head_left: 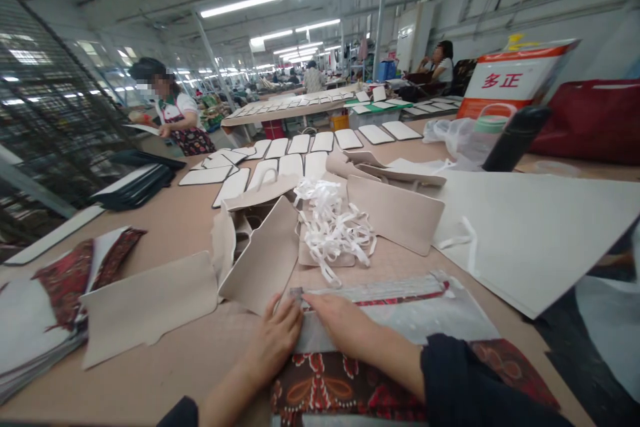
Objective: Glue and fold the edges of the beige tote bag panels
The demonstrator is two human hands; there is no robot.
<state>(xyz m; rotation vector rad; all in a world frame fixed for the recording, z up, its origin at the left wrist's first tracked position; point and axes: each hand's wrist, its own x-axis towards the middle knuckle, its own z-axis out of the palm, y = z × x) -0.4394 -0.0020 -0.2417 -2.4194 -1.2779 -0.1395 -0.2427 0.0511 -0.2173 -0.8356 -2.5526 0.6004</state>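
Observation:
My left hand (274, 340) and my right hand (345, 325) meet at the near edge of the table, fingertips together on the left end of a grey card panel (425, 320). A clear plastic strip (370, 290) and a thin red patterned edge run along the panel's top. Both hands have their fingers pressed down and pinched at that corner. Under my wrists lies dark red patterned fabric (330, 387). Just beyond the hands sits a heap of white ribbon loops (333, 223) among beige card pieces (265, 257).
A stack of red patterned panels (45, 307) lies at the left, a big white sheet (535, 227) at the right with a black bottle (515, 137). Rows of white cards (300, 145) cover the far table. A person in an apron (175, 113) works at the back left.

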